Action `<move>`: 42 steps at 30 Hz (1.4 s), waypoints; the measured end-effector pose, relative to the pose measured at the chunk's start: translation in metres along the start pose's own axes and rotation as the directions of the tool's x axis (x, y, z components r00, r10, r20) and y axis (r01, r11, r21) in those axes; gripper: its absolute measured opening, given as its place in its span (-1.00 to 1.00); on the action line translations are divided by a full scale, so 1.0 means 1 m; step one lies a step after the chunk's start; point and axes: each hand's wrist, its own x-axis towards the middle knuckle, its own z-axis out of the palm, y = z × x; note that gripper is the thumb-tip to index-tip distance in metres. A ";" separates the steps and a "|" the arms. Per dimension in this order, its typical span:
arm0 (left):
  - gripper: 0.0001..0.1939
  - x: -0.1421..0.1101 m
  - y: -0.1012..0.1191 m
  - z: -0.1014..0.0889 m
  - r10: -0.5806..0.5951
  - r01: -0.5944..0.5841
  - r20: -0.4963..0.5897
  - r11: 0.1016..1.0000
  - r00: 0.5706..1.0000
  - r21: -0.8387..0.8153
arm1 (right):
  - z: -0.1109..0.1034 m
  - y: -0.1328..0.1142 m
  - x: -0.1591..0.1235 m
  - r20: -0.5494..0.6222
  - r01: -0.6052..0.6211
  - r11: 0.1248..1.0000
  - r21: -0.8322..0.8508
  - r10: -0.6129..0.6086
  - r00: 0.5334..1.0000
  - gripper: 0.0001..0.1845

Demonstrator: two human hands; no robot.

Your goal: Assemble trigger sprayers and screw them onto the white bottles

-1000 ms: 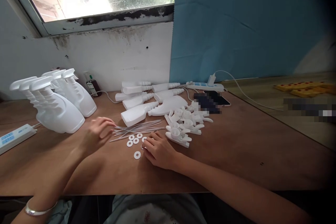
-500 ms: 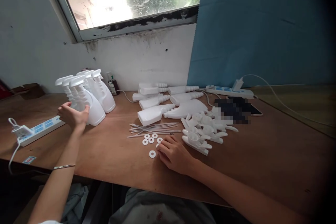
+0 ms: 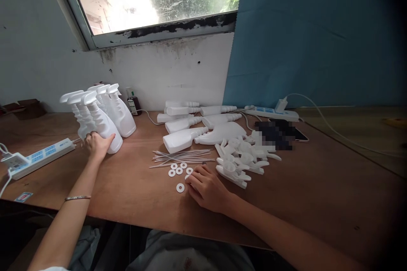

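My left hand is at the lower body of the nearest white spray bottle. Its thumb lies on the bottle's right side and its fingers curl round the left. More spray bottles with trigger heads stand upright beside and behind it. On the table, my right hand has its fingers bent together over a flat white washer, mostly hidden under the fingertips. Several loose washers lie just left of that hand. Beyond them is a bundle of thin tubes. White trigger sprayer heads are piled to its right.
Several white bottles without heads lie on their sides behind the tubes. A power strip lies at the left and another power strip at the back right. A phone and a dark bottle are also on the table.
My left hand has moved left from near the tubes to the spray bottles, and its fingers have drawn in round the nearest. My right hand stays at the washers. The view has turned left.
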 end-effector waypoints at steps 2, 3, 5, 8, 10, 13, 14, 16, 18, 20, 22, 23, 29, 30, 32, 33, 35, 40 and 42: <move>-0.45 -0.003 0.000 0.000 0.018 -0.019 0.011 1.000 1.000 0.010 | -0.001 0.000 0.000 -0.019 0.007 1.000 -0.001 -0.007 1.000 -0.84; -0.46 -0.006 0.001 -0.001 0.035 -0.035 0.004 0.999 0.999 0.011 | -0.001 0.000 -0.001 -0.029 0.010 1.000 0.001 -0.010 1.000 -0.84; -0.45 -0.013 0.003 -0.003 0.076 -0.075 -0.030 0.997 0.997 0.007 | -0.002 -0.001 -0.001 -0.060 0.007 1.000 0.031 -0.005 0.998 -0.87; -0.42 -0.027 0.010 -0.007 0.136 -0.137 -0.092 0.990 0.986 -0.007 | -0.011 -0.002 0.004 -0.147 -0.092 0.972 0.218 0.126 0.981 -0.85; -0.44 -0.040 0.019 -0.008 0.186 -0.190 -0.123 0.982 0.975 -0.021 | -0.023 -0.002 0.013 -0.147 -0.240 0.854 0.461 0.340 0.929 -0.68; -0.51 -0.062 0.036 -0.009 0.418 -0.437 -0.229 0.899 0.879 -0.037 | -0.048 -0.002 0.035 0.107 -0.406 0.404 0.820 0.587 0.802 -0.47; -0.54 -0.070 0.042 -0.009 0.551 -0.580 -0.292 0.814 0.782 -0.018 | -0.055 -0.003 0.041 0.175 -0.397 0.248 0.884 0.611 0.772 -0.45; -0.61 -0.086 0.055 -0.010 0.767 -0.819 -0.404 0.570 0.499 0.071 | -0.067 -0.006 0.050 0.237 -0.347 0.051 0.936 0.637 0.733 -0.41; -0.67 -0.100 0.065 -0.013 0.839 -0.912 -0.482 0.374 0.254 0.170 | -0.073 -0.013 0.052 0.278 -0.345 -0.049 0.937 0.702 0.655 -0.47; -0.71 -0.111 0.071 -0.018 0.832 -0.923 -0.537 0.306 0.141 0.233 | -0.074 -0.021 0.047 0.304 -0.370 -0.100 0.924 0.778 0.550 -0.51; -0.72 -0.118 0.070 -0.025 0.828 -0.913 -0.552 0.295 0.098 0.280 | -0.074 -0.028 0.039 0.348 -0.416 -0.133 0.899 0.793 0.500 -0.54; -0.71 -0.120 0.068 -0.029 0.838 -0.909 -0.540 0.283 0.079 0.306 | -0.074 -0.031 0.035 0.375 -0.446 -0.143 0.884 0.786 0.492 -0.55; -0.74 -0.130 0.046 -0.057 0.918 -0.923 -0.396 0.137 -0.019 0.361 | -0.070 -0.043 0.016 0.463 -0.580 -0.124 0.805 0.742 0.484 -0.59; -0.76 -0.131 0.044 -0.062 0.927 -0.932 -0.376 0.119 -0.019 0.342 | -0.067 -0.045 0.013 0.451 -0.592 -0.091 0.800 0.743 0.495 -0.60; -0.76 -0.131 0.040 -0.070 0.948 -0.961 -0.318 0.082 -0.006 0.263 | -0.062 -0.049 0.004 0.348 -0.588 0.074 0.806 0.744 0.571 -0.67; -0.74 -0.131 0.038 -0.073 0.958 -0.977 -0.286 0.061 0.000 0.205 | -0.060 -0.051 0.000 0.238 -0.548 0.225 0.806 0.724 0.647 -0.71; -0.71 -0.131 0.033 -0.080 0.976 -0.996 -0.215 0.036 0.017 0.083 | -0.059 -0.052 -0.009 -0.061 -0.346 0.621 0.703 0.537 0.841 -0.80; -0.63 -0.133 0.020 -0.092 0.985 -0.985 -0.102 0.125 0.137 -0.119 | -0.067 -0.047 -0.021 -0.244 0.309 0.946 0.094 -0.279 0.929 -0.75; -0.58 -0.135 0.019 -0.096 0.990 -0.975 -0.046 0.125 0.136 -0.182 | -0.066 -0.045 -0.023 -0.213 0.396 0.916 -0.062 -0.399 0.892 -0.80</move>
